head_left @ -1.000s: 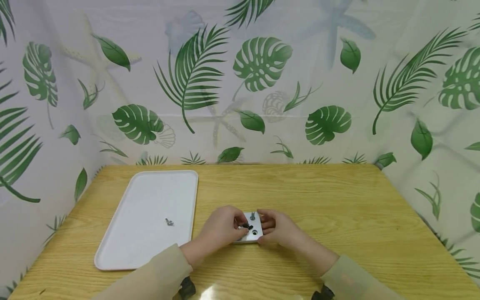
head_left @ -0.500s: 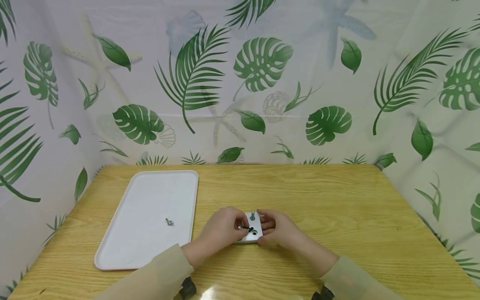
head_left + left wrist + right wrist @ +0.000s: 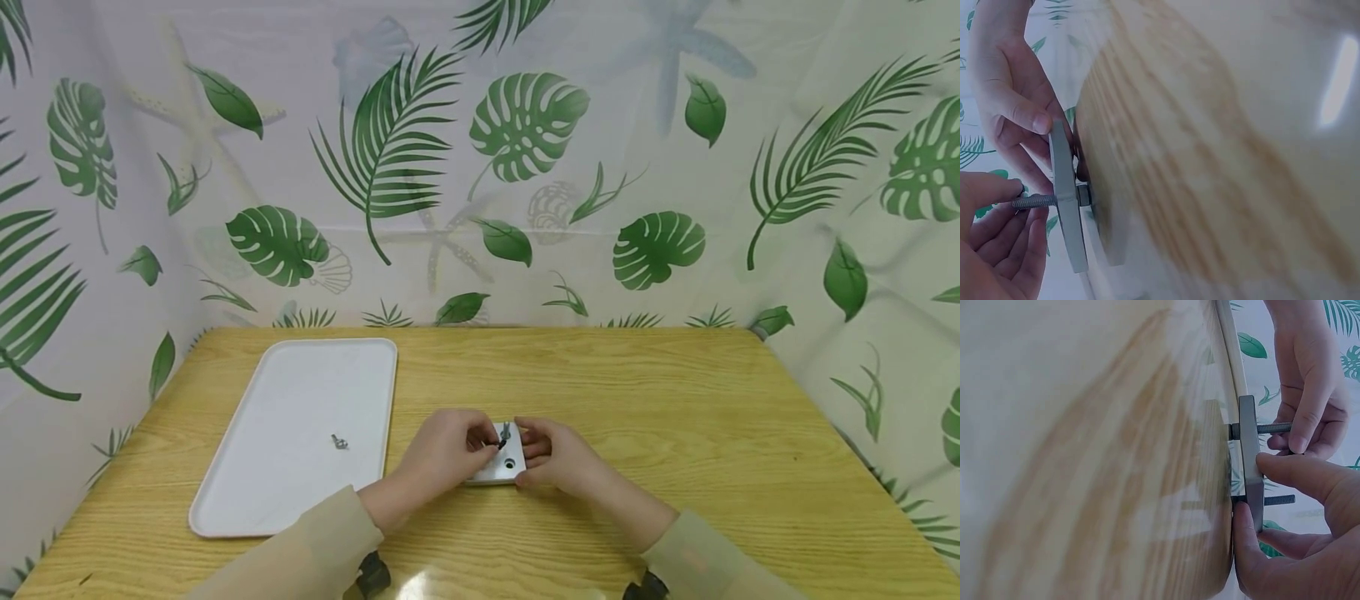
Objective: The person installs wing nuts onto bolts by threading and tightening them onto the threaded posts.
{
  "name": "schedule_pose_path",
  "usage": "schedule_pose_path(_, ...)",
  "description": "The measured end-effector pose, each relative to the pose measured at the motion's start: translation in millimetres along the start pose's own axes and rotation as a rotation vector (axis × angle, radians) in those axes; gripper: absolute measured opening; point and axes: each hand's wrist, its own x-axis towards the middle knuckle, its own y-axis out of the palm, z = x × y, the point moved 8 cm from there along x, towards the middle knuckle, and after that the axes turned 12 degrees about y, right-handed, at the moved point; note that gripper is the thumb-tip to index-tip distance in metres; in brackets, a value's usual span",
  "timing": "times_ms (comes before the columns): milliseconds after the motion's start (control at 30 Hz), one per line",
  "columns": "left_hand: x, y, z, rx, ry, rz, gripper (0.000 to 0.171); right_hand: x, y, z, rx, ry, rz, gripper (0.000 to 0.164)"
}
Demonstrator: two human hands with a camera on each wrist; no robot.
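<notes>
My left hand [image 3: 448,446] pinches a small black part [image 3: 502,444] over a pale metal plate [image 3: 489,477]; its exact kind I cannot tell. The part sits close beside a bolt [image 3: 506,429] that stands upright through the plate's far right corner. Nearer the front, the plate has a round hole [image 3: 510,463]. My right hand [image 3: 558,457] grips the plate's right edge, thumb and fingers on opposite faces in the right wrist view. There, two threaded bolts, one [image 3: 1274,427] by the left fingertips and another [image 3: 1280,500] near my right hand, stick out of the plate, heads underneath.
To the left lies a white tray [image 3: 247,467] with a raised rim. A small bolt with a nut [image 3: 340,442] rests on it. The wooden table [image 3: 675,392] meets a leaf-patterned cloth backdrop [image 3: 555,275] at the back and sides.
My left fingers, with the black part, have shifted slightly toward the far side of the plate, up to the standing bolt. The right hand keeps its grip in place.
</notes>
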Motion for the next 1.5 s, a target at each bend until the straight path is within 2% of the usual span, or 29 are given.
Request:
schedule_pose_path(167,-2.1,-2.8,-0.4,-0.057,-0.021,-0.004,0.004,0,1,-1,-0.001,0.0,0.0,0.079)
schedule_pose_path(333,-6.6,-10.3,1.3,-0.074,-0.049,-0.017,0.005,2,1,-2,0.0,0.014,-0.014,0.079)
schedule_pose_path(667,-14.1,-23.0,5.5,-0.067,-0.034,-0.047,0.009,4,1,0,-0.007,0.027,-0.029,0.08)
schedule_pose_path(967,-14.9,-20.3,0.1,0.003,-0.003,-0.008,0.01,4,0,0,-0.006,0.03,-0.021,0.081)
schedule_pose_path(1233,-14.0,-18.0,3.2,-0.028,0.002,-0.02,0.011,3,-1,-2,-0.003,0.038,-0.032,0.081)
schedule_pose_path(1500,-16.3,-14.6,3.6,-0.02,0.031,-0.011,0.008,2,0,-2,-0.003,0.011,-0.012,0.079)
